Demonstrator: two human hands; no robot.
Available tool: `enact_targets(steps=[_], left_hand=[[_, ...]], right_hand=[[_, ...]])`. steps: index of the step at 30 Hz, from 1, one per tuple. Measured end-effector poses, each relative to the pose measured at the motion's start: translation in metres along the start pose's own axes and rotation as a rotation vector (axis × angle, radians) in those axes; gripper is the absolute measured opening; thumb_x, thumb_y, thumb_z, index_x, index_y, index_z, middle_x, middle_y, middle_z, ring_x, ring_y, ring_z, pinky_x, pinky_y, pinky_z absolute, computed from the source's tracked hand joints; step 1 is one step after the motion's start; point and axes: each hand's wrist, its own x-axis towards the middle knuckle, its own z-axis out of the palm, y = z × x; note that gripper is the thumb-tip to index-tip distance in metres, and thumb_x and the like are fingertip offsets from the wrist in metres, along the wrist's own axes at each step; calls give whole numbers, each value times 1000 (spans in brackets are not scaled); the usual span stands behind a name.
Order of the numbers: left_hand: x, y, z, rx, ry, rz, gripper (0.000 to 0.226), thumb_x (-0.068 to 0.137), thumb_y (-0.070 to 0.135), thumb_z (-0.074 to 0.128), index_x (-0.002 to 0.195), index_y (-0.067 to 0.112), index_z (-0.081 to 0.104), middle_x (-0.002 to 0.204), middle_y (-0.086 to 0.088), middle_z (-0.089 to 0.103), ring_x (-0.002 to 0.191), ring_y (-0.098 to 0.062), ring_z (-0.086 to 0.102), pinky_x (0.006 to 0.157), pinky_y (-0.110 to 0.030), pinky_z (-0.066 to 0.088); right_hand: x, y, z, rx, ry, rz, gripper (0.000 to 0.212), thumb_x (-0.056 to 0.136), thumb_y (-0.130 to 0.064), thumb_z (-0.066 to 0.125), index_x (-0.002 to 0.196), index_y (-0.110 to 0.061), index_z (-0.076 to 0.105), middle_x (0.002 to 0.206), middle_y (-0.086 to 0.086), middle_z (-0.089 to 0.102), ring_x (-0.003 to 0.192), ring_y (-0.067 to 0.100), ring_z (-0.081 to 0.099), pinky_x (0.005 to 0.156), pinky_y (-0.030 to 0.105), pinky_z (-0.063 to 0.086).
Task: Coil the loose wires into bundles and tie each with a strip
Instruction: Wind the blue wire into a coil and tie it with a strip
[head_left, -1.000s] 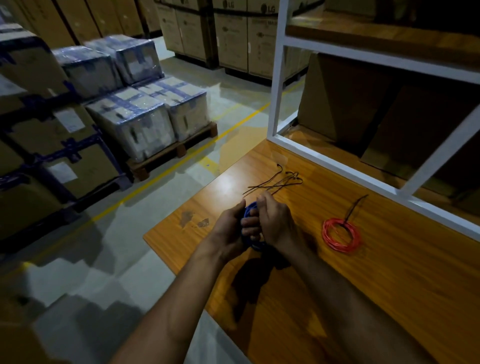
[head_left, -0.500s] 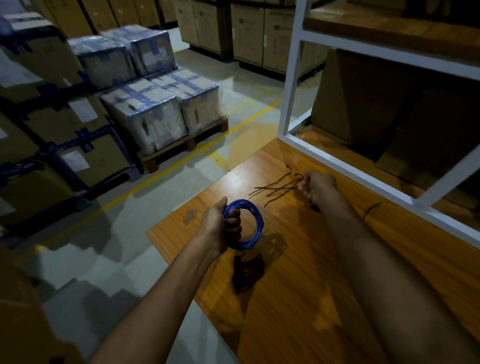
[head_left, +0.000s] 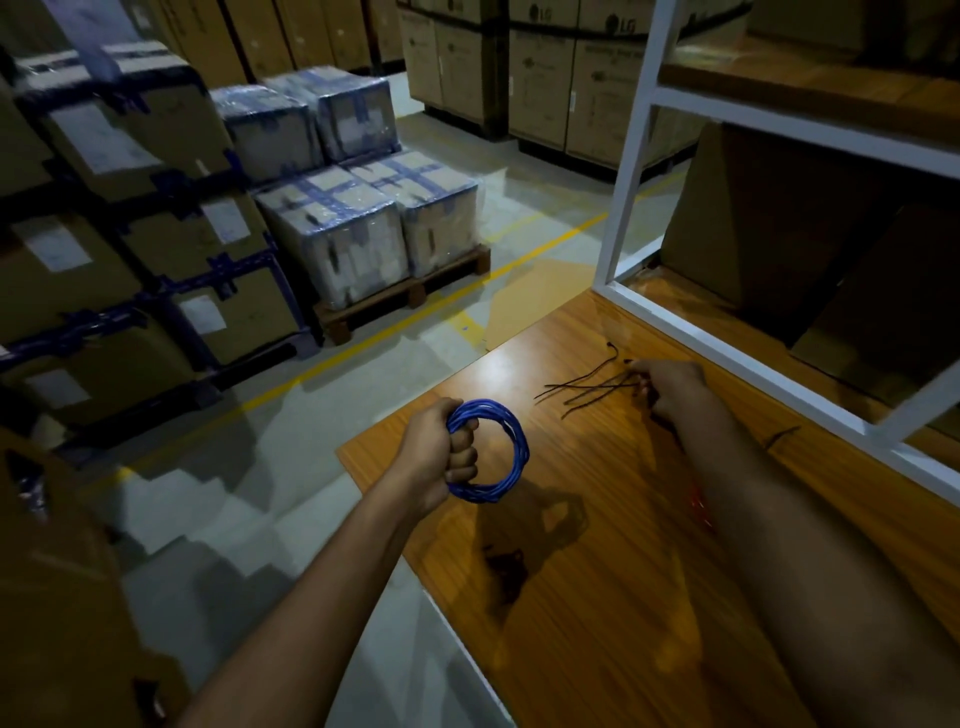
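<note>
Gripping blue coil (head_left: 491, 457) in my left hand (head_left: 441, 452); right hand (head_left: 670, 387) pinching at ties (head_left: 587, 389), grasp unclear; ties run lengthwise toward coil, right hand nearer.

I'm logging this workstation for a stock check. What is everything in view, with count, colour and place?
blue wire coil: one, blue, held above the table's near-left part
tie strips: several, black, loose on the table by the right hand
single strip: one, black, on the table beside the frame
red wire: a sliver, red, mostly hidden behind the right forearm
table: one, orange wood
shelf frame: one, white, right
wrapped boxes: several, on a pallet, left
cardboard cartons: many, brown, behind
left hand: grips the coil
right hand: pinches a strip
</note>
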Motion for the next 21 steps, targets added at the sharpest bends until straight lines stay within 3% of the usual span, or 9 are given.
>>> enact_targets(steps=[5, 12, 18, 21], left_hand=[[-15, 8, -8, 0, -21, 12, 40, 104, 23, 30, 64, 18, 31, 48, 3, 18, 38, -11, 12, 37, -22, 13], [-53, 18, -18, -69, -125, 8, 40, 103, 23, 33, 63, 18, 30, 46, 4, 17, 35, -9, 12, 35, -21, 14], [-86, 28, -41, -88, -179, 90, 26, 102, 20, 36, 77, 16, 39, 47, 5, 18, 35, -9, 13, 34, -16, 16], [-100, 28, -53, -95, -162, 113, 15, 103, 18, 35, 93, 14, 45, 49, 4, 17, 35, -9, 14, 35, -14, 18]], right_hand=[[-46, -4, -17, 27, -115, -156, 11, 94, -5, 63, 103, 1, 66, 77, 11, 61, 58, 14, 55, 44, 21, 46], [-131, -1, -1, -130, -266, -525, 12, 96, -4, 59, 104, -3, 68, 91, 14, 69, 78, 18, 69, 62, 22, 58], [-184, -23, 20, -556, -494, -795, 20, 101, -7, 52, 93, -6, 70, 76, 8, 61, 69, 17, 58, 62, 29, 50], [-207, -28, 32, -658, -704, -781, 21, 102, -7, 48, 96, -4, 69, 75, 7, 58, 67, 16, 54, 60, 27, 47]])
